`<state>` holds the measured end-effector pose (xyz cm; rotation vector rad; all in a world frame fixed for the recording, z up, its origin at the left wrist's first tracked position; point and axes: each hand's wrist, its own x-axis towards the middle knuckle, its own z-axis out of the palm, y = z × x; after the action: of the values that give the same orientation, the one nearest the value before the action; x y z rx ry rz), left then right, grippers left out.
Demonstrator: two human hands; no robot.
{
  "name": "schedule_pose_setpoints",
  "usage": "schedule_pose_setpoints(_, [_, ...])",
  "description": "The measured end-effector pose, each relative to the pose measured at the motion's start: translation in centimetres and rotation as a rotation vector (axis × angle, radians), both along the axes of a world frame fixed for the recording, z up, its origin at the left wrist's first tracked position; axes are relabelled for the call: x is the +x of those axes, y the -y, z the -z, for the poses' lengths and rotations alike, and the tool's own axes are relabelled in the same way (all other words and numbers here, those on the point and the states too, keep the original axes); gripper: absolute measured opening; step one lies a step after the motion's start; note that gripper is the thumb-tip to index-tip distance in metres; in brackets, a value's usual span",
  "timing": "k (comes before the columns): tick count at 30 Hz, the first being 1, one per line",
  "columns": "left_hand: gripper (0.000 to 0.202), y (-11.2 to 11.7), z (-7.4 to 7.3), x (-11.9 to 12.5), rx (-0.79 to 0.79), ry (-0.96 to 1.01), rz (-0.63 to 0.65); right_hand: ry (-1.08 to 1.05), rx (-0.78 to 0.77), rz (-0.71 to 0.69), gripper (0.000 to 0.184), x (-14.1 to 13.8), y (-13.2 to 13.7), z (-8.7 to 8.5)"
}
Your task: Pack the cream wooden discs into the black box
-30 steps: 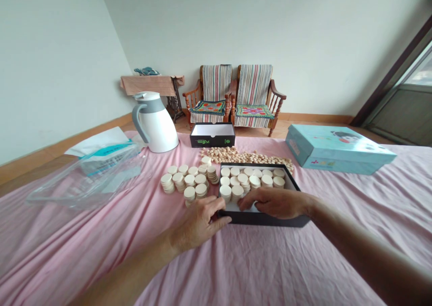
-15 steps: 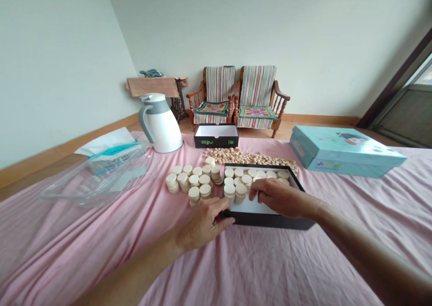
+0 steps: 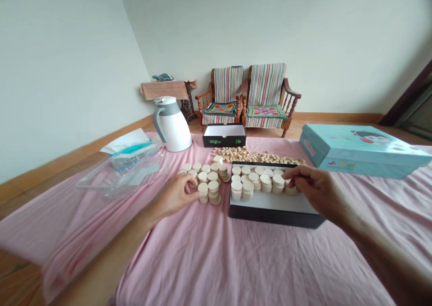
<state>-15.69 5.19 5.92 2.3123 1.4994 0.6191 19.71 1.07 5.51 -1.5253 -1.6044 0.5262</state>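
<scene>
The right hand (image 3: pixel 319 188) pinches a stack of pale round wooden discs (image 3: pixel 289 188) inside the shallow black cardboard box (image 3: pixel 270 216) (far right end); keeping it upright seems wise. The left hand (image 3: pixel 175 197) touches outside stacks (image 3: pixel 207 188), its grip unclear.

one cam, head-worn. looks forward and a little down over the pink-cloth table (image 3: pixel 236 261). wide lens, lines bend at the edges. left hand (image 3: pixel 175 197) and right hand (image 3: pixel 320 190) sit mid-frame, close in, at the pale round wooden discs (image 3: pixel 256 182) in and beside a shallow black cardboard box (image 3: pixel 270 216). two striped wooden armchairs (image 3: pixel 251 96) well back, upper centre.
</scene>
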Motion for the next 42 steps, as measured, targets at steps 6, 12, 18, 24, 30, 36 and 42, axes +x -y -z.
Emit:
schedule_pose_setpoints(6, [0.017,0.7,2.4,1.0,-0.053,-0.02,0.007,0.017,-0.014,-0.027,0.026,0.1,-0.2,0.4])
schedule_pose_setpoints(12, [0.015,0.2,3.3,1.4,-0.011,-0.023,-0.008,0.017,0.008,-0.063,0.026,0.1,-0.3,0.9])
schedule_pose_setpoints(18, [0.017,-0.5,3.9,1.4,-0.064,-0.004,0.008,0.052,-0.017,-0.089,0.026,-0.6,-0.2,0.7])
schedule_pose_setpoints(24, [0.015,-0.1,3.9,1.3,-0.06,-0.015,0.007,0.042,-0.024,-0.091,0.025,-0.9,-0.1,0.8])
schedule_pose_setpoints(30, [0.015,0.6,3.3,0.5,-0.078,-0.101,0.027,0.065,-0.029,-0.107,0.025,-1.0,0.0,0.8])
schedule_pose_setpoints(36, [0.034,1.0,0.4,-0.4,-0.03,-0.114,0.111,0.074,-0.024,-0.113,0.026,-1.1,0.1,0.7])
schedule_pose_setpoints(42, [0.037,0.5,-1.5,0.4,-0.028,-0.265,0.351,0.088,-0.036,-0.121,0.027,-1.1,0.1,0.5])
